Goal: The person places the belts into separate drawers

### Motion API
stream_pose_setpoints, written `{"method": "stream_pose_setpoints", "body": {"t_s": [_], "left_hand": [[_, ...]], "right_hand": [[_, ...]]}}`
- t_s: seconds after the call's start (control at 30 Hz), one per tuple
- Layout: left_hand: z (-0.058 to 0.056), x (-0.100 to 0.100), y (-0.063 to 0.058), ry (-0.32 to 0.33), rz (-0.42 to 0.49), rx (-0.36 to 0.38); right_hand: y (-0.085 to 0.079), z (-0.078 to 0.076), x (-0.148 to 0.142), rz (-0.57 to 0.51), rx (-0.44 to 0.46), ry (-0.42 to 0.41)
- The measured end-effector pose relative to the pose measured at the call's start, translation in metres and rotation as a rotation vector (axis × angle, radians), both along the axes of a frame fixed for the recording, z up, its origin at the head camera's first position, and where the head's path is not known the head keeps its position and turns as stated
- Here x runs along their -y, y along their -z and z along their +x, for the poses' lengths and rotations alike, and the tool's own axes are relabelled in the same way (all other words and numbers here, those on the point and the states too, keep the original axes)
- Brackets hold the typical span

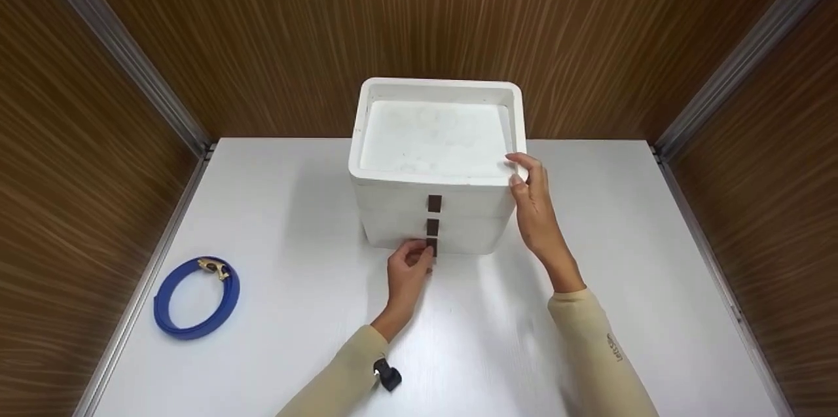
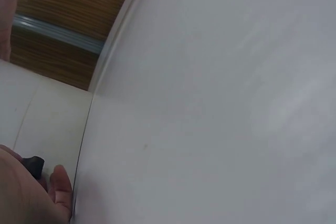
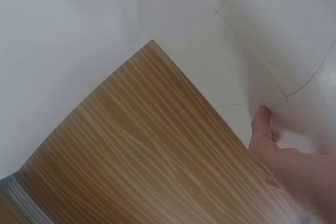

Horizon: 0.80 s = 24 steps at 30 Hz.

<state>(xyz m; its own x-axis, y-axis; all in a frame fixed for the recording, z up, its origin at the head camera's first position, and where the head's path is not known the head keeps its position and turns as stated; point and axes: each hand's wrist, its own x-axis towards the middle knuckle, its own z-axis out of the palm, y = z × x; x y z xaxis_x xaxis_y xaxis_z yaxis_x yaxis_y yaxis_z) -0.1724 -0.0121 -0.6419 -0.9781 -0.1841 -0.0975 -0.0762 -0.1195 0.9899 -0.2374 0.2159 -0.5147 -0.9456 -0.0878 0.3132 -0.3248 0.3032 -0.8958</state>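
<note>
Soft glare streaks the white table; wrist views look hazy.

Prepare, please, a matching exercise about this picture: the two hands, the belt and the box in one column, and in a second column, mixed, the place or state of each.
Column 1
1. Left hand
2. Right hand
3. Blue belt
4. White box

Column 2
A. At the front right corner of the top rim
B. With three dark handles in a column on its front
C. Coiled on the white table, with a gold buckle
D. Fingers at the lowest handle

Pairs: 1-D, 2-A, 3-C, 4-B
</note>
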Motion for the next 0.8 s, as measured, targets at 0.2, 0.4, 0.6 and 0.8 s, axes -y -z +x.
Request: {"method": "stream_pose_setpoints", "body": {"t_s": [0.2,0.4,0.6,0.8], "left_hand": [[-0.005,-0.0018,0.0036,-0.023,0.042,-0.025],[-0.0077,-0.0051,0.0022,-0.035,0.023,-0.037],[-0.0078,-0.0064,0.0025,-0.043,0.024,-0.027],[-0.0062,-0.0068,0.0044,-0.045,0.036,-0.02]], "right_hand": [[0.0,-0.004,0.0002,0.003,-0.006,-0.001],[-0.0022,-0.0056,-0.0015,0.005,-0.015,0.01],[-0.0012,-0.0056,-0.0025,0.007,-0.005,0.011],[0.0001,-0.0049,-0.003,0.005,-0.007,0.012]]}}
